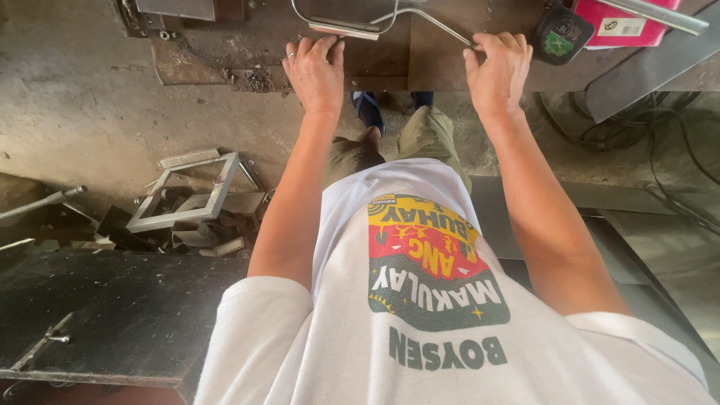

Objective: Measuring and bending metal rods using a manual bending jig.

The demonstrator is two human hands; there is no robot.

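**Bent metal rod on workbench, both hands engaged**

At the far edge of the scene, a thin bent metal rod (pixel 409 15) lies on the brown workbench (pixel 450 71). Right hand (pixel 497 71) pinches the rod's straight end, fingers closed on it. Left hand (pixel 315 71) presses flat on a small metal bar (pixel 345 30), fingers spread. Rod is already curved into a loop; straight end remains unbent. Right: red box (pixel 626 22), black battery pack (pixel 562 36). Left floor: square metal frame (pixel 187 195) among offcuts.

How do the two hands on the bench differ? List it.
The left hand wears a ring and presses its fingers onto a flat metal strip. The right hand shows no ring and curls around a thin metal rod. Both rest at the edge of the bench.
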